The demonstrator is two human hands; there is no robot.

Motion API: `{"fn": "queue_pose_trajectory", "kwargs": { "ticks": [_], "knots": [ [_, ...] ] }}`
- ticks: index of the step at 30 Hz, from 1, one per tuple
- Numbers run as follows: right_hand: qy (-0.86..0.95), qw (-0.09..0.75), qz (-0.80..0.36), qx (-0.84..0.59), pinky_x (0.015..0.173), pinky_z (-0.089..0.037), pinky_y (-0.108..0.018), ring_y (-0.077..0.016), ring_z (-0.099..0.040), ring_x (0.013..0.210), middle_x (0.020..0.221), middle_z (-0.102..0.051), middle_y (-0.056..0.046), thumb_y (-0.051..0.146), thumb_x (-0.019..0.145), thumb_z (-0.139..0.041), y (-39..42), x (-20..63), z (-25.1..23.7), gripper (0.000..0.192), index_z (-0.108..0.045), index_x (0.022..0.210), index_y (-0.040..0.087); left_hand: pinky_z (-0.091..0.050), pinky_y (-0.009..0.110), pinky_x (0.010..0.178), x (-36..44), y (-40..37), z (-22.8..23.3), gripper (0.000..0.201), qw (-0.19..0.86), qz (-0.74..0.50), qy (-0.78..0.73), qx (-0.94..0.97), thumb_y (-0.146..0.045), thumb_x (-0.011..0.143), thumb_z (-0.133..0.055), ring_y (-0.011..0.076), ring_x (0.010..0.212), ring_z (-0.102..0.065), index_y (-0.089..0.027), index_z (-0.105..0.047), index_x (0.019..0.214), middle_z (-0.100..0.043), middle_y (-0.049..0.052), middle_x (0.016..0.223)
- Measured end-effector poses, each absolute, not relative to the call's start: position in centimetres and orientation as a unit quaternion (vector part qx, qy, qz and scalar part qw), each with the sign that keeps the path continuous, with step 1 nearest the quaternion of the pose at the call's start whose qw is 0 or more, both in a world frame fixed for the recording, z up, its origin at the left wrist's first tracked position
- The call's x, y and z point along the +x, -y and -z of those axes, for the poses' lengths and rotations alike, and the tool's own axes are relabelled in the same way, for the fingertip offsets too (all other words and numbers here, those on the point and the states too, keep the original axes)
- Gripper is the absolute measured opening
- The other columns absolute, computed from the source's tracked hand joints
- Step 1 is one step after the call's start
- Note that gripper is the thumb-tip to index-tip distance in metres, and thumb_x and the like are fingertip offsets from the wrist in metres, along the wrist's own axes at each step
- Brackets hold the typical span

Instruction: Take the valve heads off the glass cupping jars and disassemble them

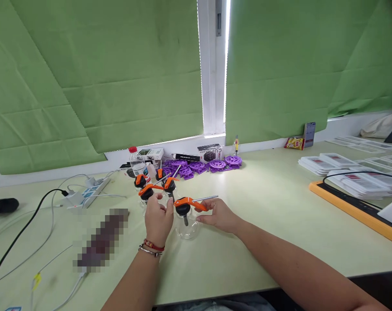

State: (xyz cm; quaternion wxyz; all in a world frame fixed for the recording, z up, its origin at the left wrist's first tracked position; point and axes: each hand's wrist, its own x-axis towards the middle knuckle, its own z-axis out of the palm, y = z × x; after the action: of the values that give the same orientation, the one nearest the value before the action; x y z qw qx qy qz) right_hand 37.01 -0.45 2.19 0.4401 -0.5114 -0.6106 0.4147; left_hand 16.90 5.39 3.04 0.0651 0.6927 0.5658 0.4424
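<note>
A clear glass bottle [186, 228] with a black cap, an orange lever top [187, 202] and a thin metal spout stands on the pale green table [263, 224] in front of me. My right hand [219, 214] holds it by the orange lever end and the bottle's right side. My left hand [157, 218], with bracelets at the wrist, rests against the bottle's left side near the cap. Just behind stand three more bottles with orange tops [150, 189], close together.
Purple plastic reels [202, 166] and small boxes lie along the window sill. A water bottle [137, 160] stands at the back left by a power strip [89, 191] and cables. Stacks of white cards [325, 164] and an orange tray [351, 206] fill the right.
</note>
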Motion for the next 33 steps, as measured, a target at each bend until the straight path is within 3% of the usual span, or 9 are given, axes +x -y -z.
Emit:
{"fn": "queue_pose_trajectory", "kwargs": {
  "ticks": [4,7,11,15,22,26,28,31,33],
  "knots": [
    [0.61,0.43,-0.441,-0.499,0.091,-0.041,-0.041,-0.0263,-0.054,0.104,0.106,-0.063,-0.006,0.035,0.051,-0.083,-0.1,36.5,-1.3,0.064,-0.061,0.11,0.02,-0.046,0.036,0.073,17.4,-6.5,-3.0,0.048,0.093,-0.364,-0.593,0.712,-0.037,0.08,-0.052,0.0271,0.089,-0.063,-0.016,-0.041,0.122,-0.06,0.016,0.117],
    [0.605,0.445,-0.453,-0.48,0.092,-0.041,-0.039,-0.0241,-0.053,0.107,0.112,-0.059,-0.006,0.033,0.043,-0.087,-0.4,35.3,-0.1,0.087,-0.052,0.123,0.023,-0.046,0.036,0.071,18.1,-7.1,-3.2,0.055,0.095,-0.324,-0.606,0.72,-0.031,0.078,-0.055,0.0319,0.095,-0.063,-0.012,-0.038,0.126,-0.063,0.02,0.11],
    [0.612,0.449,-0.41,-0.505,0.084,-0.043,-0.035,-0.0195,-0.054,0.092,0.105,-0.058,-0.004,0.034,0.048,-0.085,-0.6,34.3,0.5,0.076,-0.055,0.117,0.023,-0.045,0.034,0.065,18.4,-7.7,-3.2,0.044,0.089,-0.294,-0.623,0.72,-0.028,0.078,-0.054,0.0315,0.085,-0.066,-0.012,-0.044,0.118,-0.067,0.018,0.094],
    [0.607,0.439,-0.406,-0.524,0.08,-0.043,-0.034,-0.0176,-0.054,0.086,0.104,-0.057,-0.004,0.033,0.051,-0.083,-0.6,35.1,0.1,0.066,-0.058,0.111,0.021,-0.047,0.035,0.071,18.2,-8.2,-2.8,0.035,0.076,-0.322,-0.6,0.728,-0.035,0.079,-0.054,0.0304,0.09,-0.064,-0.015,-0.05,0.108,-0.067,0.016,0.097],
    [0.598,0.391,-0.452,-0.534,0.087,-0.043,-0.039,-0.0231,-0.051,0.1,0.116,-0.055,-0.007,0.039,0.046,-0.085,0.0,38.0,-1.1,0.077,-0.058,0.117,0.023,-0.047,0.038,0.079,16.8,-7.4,-2.6,0.054,0.05,-0.319,-0.592,0.739,-0.045,0.082,-0.053,0.028,0.088,-0.064,-0.01,-0.044,0.122,-0.062,0.02,0.113],
    [0.603,0.412,-0.478,-0.488,0.094,-0.039,-0.042,-0.026,-0.048,0.11,0.122,-0.054,-0.007,0.039,0.049,-0.085,0.3,38.7,-2.6,0.081,-0.056,0.123,0.026,-0.047,0.034,0.073,16.4,-4.7,-3.5,0.037,-0.015,-0.423,-0.523,0.74,-0.041,0.087,-0.047,0.0191,0.07,-0.062,-0.016,-0.051,0.114,-0.064,0.012,0.104],
    [0.6,0.422,-0.496,-0.465,0.095,-0.039,-0.043,-0.0258,-0.048,0.111,0.122,-0.055,-0.006,0.039,0.051,-0.084,0.4,38.8,-3.0,0.079,-0.057,0.124,0.026,-0.048,0.031,0.072,16.8,-3.6,-4.3,0.042,0.005,-0.453,-0.448,0.771,-0.043,0.084,-0.053,0.0176,0.073,-0.061,-0.017,-0.049,0.117,-0.063,0.01,0.1],
    [0.617,0.407,-0.511,-0.439,0.097,-0.037,-0.045,-0.0262,-0.048,0.112,0.12,-0.057,-0.005,0.038,0.052,-0.084,0.9,38.8,-2.8,0.078,-0.057,0.124,0.028,-0.048,0.03,0.071,18.1,-3.0,-5.5,0.055,0.064,-0.391,-0.363,0.843,-0.042,0.079,-0.059,0.0181,0.081,-0.06,-0.021,-0.043,0.127,-0.061,0.008,0.106],
    [0.629,0.398,-0.515,-0.425,0.099,-0.035,-0.046,-0.0273,-0.046,0.114,0.119,-0.057,-0.005,0.036,0.049,-0.085,1.4,38.7,-2.3,0.078,-0.058,0.122,0.028,-0.046,0.029,0.067,18.9,-2.9,-6.3,0.039,0.092,-0.335,-0.342,0.873,-0.039,0.079,-0.059,0.0175,0.077,-0.058,-0.022,-0.052,0.114,-0.062,0.004,0.094]
  ]
}}
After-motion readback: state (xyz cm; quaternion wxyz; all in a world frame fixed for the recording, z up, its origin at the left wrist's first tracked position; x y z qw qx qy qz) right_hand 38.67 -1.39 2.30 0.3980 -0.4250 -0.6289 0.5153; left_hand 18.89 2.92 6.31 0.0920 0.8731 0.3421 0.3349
